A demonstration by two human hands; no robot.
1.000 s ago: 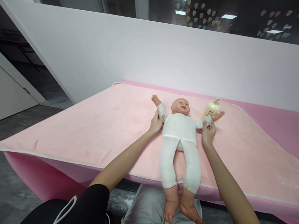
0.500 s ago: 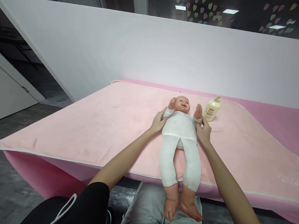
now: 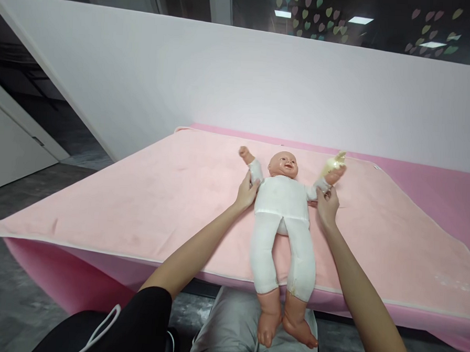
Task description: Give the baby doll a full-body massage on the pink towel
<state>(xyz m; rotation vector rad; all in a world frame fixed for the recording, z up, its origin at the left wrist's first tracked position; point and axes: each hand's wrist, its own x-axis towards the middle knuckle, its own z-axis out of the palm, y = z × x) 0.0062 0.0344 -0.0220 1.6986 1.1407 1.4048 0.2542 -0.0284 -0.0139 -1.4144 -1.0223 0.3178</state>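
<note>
A baby doll (image 3: 283,197) with a white cloth body lies on its back on the pink blanket (image 3: 139,202), its bare feet hanging past the front edge. Both doll arms are spread out to the sides. My left hand (image 3: 246,192) is closed around the doll's arm on the left, near the shoulder. On the other side my right hand (image 3: 328,204) grips the sleeve of the doll's other arm. Behind that arm stands a pale yellow pump bottle (image 3: 335,163), its lower part hidden by the doll's forearm.
The blanket covers a pink table (image 3: 450,192) whose surface shows at the right and back. A white wall (image 3: 240,81) rises behind it, with dark glass above. My legs (image 3: 227,328) are under the front edge. A white door (image 3: 16,143) is at far left.
The doll's arms have swung outward from beside its head, and my right hand has shifted slightly right with one of them. The doll's forearm now covers much of the bottle.
</note>
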